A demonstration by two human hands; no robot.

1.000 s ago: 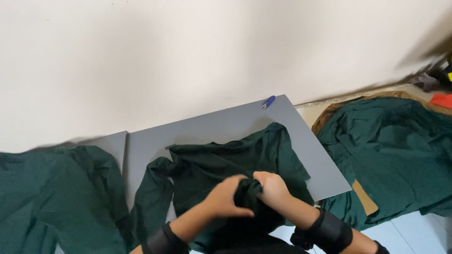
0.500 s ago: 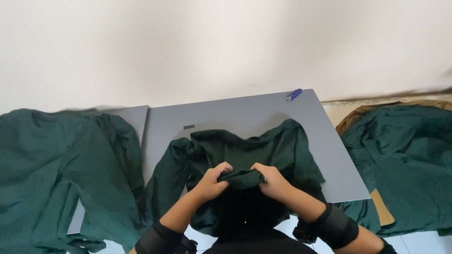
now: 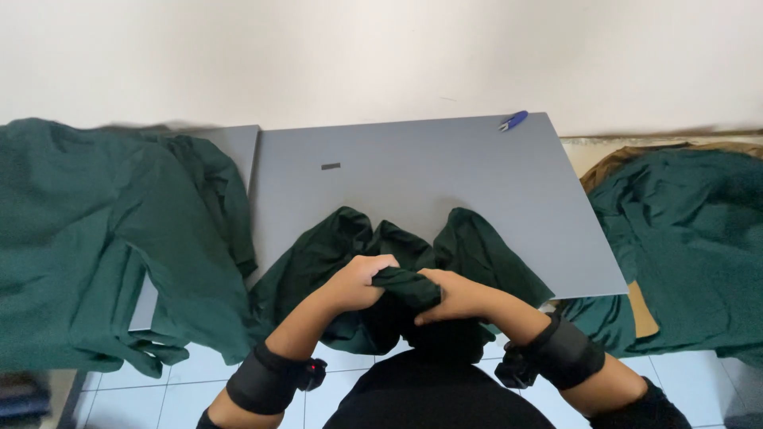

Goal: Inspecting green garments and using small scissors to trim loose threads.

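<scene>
Lying at left of frame: green garment pile (image 3: 103, 238). Closing left hand (image 3: 359, 282) and right hand (image 3: 451, 295) in full grip on bunched dark green garment (image 3: 405, 286) at lower centre, draping over grey counter (image 3: 421, 183). Handling as soft, light, limp; gripping bunched folds.

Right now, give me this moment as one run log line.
left hand: grips dark green garment | right hand: grips same fold | garment: bunched on grey board | blue clippers: far corner

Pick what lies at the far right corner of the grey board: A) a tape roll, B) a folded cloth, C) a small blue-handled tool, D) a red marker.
C: a small blue-handled tool lies alone near the far right corner of the grey board.
</scene>
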